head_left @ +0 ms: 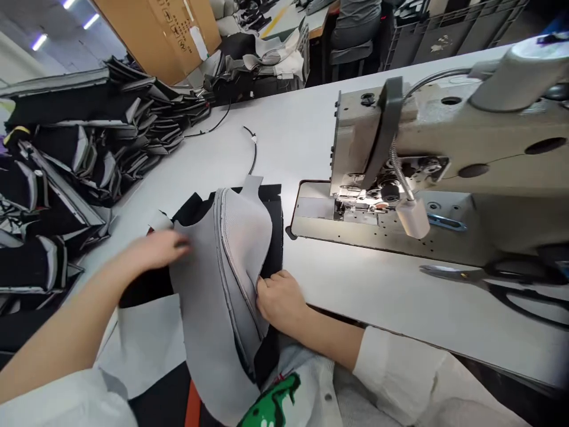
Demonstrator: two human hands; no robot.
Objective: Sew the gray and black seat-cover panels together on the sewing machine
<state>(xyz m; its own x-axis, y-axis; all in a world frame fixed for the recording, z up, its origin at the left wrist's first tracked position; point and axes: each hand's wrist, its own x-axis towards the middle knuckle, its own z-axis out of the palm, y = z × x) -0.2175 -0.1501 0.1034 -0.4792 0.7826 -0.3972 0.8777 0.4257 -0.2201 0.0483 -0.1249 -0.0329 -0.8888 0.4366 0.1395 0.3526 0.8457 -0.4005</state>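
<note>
White table (288, 136): extends beyond the right hand (282, 302) and left hand (162, 249). Sewing machine (444, 136): right of and beyond the right grip. Gray fabric cover (200, 308): between the grips, directly left of the right one, on the table, near end toward the lap; long axis runs away from the body. Scissors (475, 275): well right of the right grip. Right grip: closed on cover's right edge, hence nearer. Left grip: blurred at the left edge; cannot tell if holding.

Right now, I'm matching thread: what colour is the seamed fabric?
Seamed fabric: light grey, best in the head view.
</note>
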